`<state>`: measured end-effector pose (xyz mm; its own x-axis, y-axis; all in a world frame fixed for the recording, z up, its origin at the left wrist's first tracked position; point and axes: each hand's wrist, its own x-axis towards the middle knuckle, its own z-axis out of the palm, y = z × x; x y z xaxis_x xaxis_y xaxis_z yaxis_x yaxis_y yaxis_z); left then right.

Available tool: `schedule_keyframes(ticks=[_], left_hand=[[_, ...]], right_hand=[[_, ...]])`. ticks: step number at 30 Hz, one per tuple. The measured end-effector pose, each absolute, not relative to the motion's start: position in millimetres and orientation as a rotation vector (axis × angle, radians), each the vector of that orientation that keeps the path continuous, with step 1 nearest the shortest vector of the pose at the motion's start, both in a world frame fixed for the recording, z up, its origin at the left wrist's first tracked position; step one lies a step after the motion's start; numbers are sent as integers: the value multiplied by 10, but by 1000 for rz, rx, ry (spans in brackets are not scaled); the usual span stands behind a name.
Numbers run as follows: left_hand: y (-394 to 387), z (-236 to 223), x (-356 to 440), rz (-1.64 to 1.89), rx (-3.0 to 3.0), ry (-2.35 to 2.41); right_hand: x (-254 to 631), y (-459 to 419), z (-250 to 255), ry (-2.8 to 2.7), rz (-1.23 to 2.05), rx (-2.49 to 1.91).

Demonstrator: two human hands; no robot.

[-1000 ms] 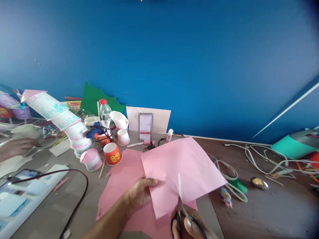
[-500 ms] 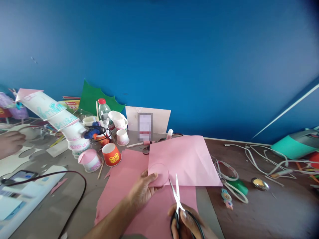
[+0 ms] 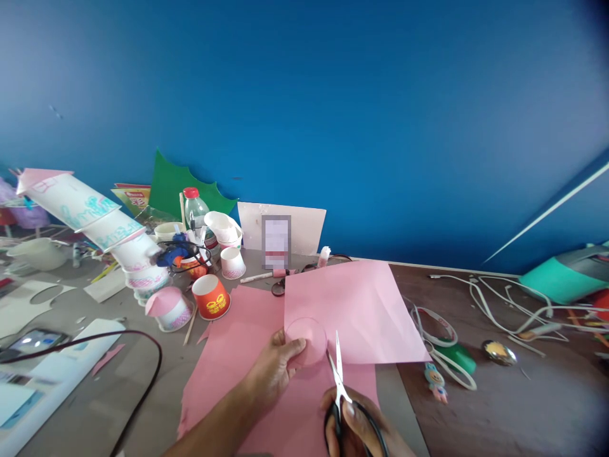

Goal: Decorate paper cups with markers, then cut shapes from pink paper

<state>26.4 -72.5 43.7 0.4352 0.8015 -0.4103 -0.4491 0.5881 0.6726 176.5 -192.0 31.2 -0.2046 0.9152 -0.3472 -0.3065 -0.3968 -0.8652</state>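
Observation:
My left hand [image 3: 276, 367] pinches the lower left corner of a pink paper sheet [image 3: 352, 308], right by a circle drawn on it. Low in the view, my right hand [image 3: 354, 428] grips black-handled scissors [image 3: 339, 374]. Their blades are parted and point up at the sheet's lower edge beside the circle. More pink paper [image 3: 238, 355] lies flat on the table beneath the held sheet.
To the left stand paper cups [image 3: 212, 296], a leaning stack of decorated cups [image 3: 102, 225], a plastic bottle [image 3: 195, 209], a blue glue gun [image 3: 174, 254] and a black cable [image 3: 143, 374]. White cables [image 3: 499, 304] and a teal object [image 3: 561, 276] lie on the right.
The pink sheet has been turned in my left hand, bringing the drawn circle to its lower edge. The scissors have opened beside it. Another person's hand at the far left has gone from view.

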Motion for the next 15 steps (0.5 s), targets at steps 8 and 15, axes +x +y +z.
schedule_keyframes(ticks=[8,15], left_hand=[[-745,430,296,831,539,754],[-772,426,289,832,594,735]], right_hand=[[1726,-1788,302,-881,1756,-1146],[1702,-1735,400,-952,1700,-1232]])
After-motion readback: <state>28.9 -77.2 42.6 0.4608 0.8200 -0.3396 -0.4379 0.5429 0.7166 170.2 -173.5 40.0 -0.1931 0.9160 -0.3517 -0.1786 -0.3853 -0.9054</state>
